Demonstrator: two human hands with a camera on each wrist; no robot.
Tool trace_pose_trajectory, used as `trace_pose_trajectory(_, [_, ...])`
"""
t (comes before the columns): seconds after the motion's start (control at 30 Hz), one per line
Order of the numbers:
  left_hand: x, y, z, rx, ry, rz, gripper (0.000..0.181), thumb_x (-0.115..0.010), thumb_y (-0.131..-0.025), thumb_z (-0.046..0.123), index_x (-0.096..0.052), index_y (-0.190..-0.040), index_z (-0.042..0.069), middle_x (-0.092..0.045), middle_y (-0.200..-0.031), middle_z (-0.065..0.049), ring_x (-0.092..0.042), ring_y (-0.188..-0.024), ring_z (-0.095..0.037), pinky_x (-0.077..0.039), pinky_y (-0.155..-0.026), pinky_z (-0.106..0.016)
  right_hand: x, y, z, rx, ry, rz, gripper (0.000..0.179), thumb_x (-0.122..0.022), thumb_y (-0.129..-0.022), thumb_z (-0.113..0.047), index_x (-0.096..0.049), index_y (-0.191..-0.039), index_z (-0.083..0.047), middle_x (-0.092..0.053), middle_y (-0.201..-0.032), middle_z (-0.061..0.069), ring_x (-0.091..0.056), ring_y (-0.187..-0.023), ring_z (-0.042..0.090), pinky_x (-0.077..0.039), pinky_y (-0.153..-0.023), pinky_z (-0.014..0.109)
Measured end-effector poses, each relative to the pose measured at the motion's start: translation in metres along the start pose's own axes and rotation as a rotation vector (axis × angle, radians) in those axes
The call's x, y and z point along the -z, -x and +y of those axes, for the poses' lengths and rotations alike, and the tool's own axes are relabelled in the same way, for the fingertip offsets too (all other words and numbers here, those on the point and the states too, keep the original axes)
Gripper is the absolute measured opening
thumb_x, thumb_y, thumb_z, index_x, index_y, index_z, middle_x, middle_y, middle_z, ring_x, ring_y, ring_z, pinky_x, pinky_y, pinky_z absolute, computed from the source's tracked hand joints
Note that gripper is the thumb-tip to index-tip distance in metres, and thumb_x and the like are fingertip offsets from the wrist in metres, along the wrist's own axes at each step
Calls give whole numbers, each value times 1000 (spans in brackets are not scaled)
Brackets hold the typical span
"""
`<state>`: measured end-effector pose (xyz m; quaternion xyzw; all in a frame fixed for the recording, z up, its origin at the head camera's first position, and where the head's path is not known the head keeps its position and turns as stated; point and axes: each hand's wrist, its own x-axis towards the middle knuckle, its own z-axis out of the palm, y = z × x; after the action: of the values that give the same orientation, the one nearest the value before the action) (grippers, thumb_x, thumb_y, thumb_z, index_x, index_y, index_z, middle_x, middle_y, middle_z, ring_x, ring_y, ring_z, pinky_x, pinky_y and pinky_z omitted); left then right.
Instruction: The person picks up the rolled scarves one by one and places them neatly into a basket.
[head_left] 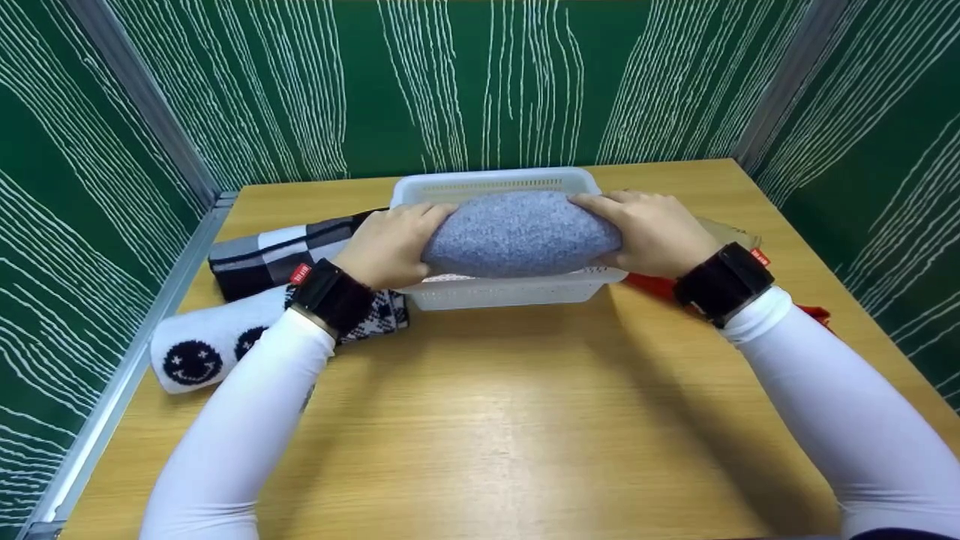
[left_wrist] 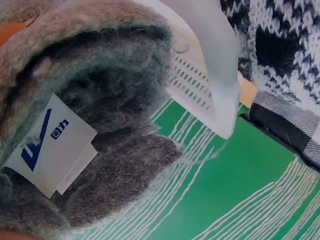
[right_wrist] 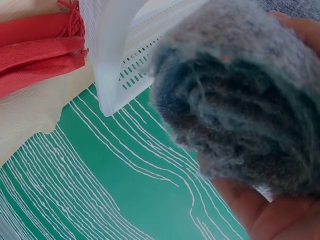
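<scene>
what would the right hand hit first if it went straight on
The grey roll, which the right hand grips. Beyond it, perhaps the far side of the basket, though depth is unclear.

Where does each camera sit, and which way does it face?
Head: on the head, looking forward and down at the grey roll; left hand, right hand and white sleeves show.
Left wrist: on that wrist, facing the roll's labelled end; apparently slivers of hand show.
Right wrist: on that wrist, facing the roll's other end; fingers show.
Wrist views share the white basket.
</scene>
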<state>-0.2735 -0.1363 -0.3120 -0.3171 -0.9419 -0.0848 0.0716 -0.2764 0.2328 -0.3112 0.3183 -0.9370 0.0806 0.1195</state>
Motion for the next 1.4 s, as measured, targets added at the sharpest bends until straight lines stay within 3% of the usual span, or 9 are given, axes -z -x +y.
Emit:
trace_pose_trajectory(0.87, [-8, -9, -12, 16, 3, -27, 83, -88, -82, 16, -53, -158, 15, -64, -154, -13, -66, -136, -37, -55, -111, -61, -17, -10, 11, 12, -31, -9, 88, -98, -79, -27, -57, -155, -11, -69, -139, 30, -70, -120, 53, -57, -103, 70])
trace_pose_trajectory(1.4, [-19, -14, -20, 26, 71, -60, 89, -90, -85, 26, -48, -162, 20, -64, -154, -10, -67, -135, -36, -52, -117, -56, -29, -14, 20, -23, -100, -74, 87, -95, -82, -23, -53, -158, -13, -67, -139, 32, -68, -123, 54, -54, -106, 72])
